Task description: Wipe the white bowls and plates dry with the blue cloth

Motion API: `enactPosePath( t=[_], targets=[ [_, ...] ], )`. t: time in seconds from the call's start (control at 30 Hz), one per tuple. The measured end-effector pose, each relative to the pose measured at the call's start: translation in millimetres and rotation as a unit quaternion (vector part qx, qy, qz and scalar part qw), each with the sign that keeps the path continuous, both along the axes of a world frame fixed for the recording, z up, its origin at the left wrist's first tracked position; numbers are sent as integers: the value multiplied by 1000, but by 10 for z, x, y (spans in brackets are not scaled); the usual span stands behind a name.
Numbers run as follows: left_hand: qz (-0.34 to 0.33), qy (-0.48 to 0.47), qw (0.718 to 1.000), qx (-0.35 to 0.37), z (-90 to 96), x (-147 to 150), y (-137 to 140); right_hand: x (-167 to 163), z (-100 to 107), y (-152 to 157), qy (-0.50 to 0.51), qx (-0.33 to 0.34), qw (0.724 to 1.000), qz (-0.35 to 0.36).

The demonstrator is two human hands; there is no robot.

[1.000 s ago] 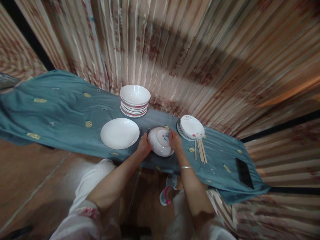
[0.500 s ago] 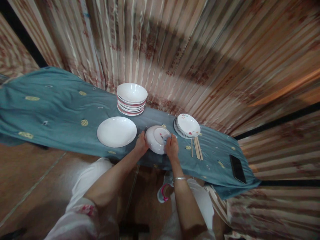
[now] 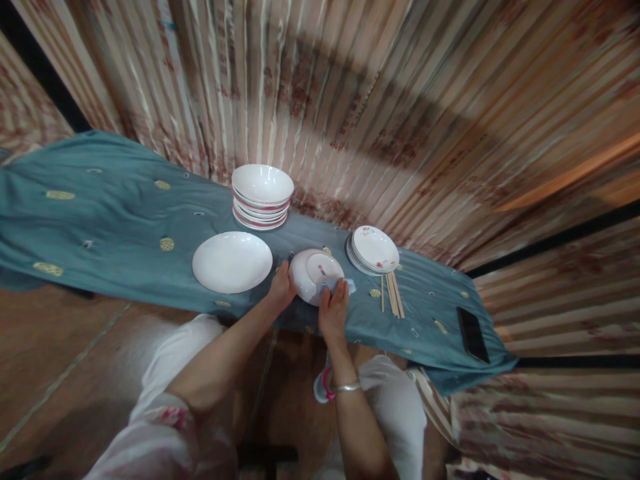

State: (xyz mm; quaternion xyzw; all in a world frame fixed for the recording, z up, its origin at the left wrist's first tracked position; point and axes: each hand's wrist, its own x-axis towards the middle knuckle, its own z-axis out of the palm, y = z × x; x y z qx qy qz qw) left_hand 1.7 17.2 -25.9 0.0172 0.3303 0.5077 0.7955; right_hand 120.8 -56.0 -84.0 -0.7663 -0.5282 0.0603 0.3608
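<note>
A white plate [image 3: 305,270] is tilted with its underside facing me, a small red mark at its centre. My left hand [image 3: 283,287] grips its left rim, fingers closed around the edge. Against the lower right of that underside, my right hand [image 3: 334,308] presses a light blue cloth [image 3: 330,283], which pokes out past the fingertips. Just left of my left hand lies a large white oval plate [image 3: 233,263]. To the right of my right hand stands a stack of small floral plates [image 3: 375,249], with several wooden chopsticks [image 3: 394,295] beside it.
A stack of white bowls [image 3: 263,193] with red bands stands at the table's back edge. A black phone [image 3: 473,335] lies at the right end of the green tablecloth [image 3: 120,220]. A pleated curtain [image 3: 330,100] hangs close behind the table.
My right hand has moved from the plate's right rim down and left across its underside, and the blue cloth now shows more. My left hand keeps its hold.
</note>
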Motion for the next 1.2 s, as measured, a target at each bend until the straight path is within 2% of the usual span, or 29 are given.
enactPosePath(
  t=[0.17,0.4,0.8,0.97,1.2],
  targets=[
    [0,-3,1000,4,18,0,-8,-123,17,-141,-8,-13,1000,5],
    [-10,6,1000,5,106,2,-39,-276,4,-323,-17,20,999,40],
    [3,9,1000,0,65,9,-25,-420,-19,-486,-103,45,991,79],
    [-10,29,999,-10,73,3,-27,-501,-23,-548,-91,49,988,117],
    [-8,-17,1000,12,-86,-14,9,-562,-47,-546,-80,30,984,155]
  ],
)
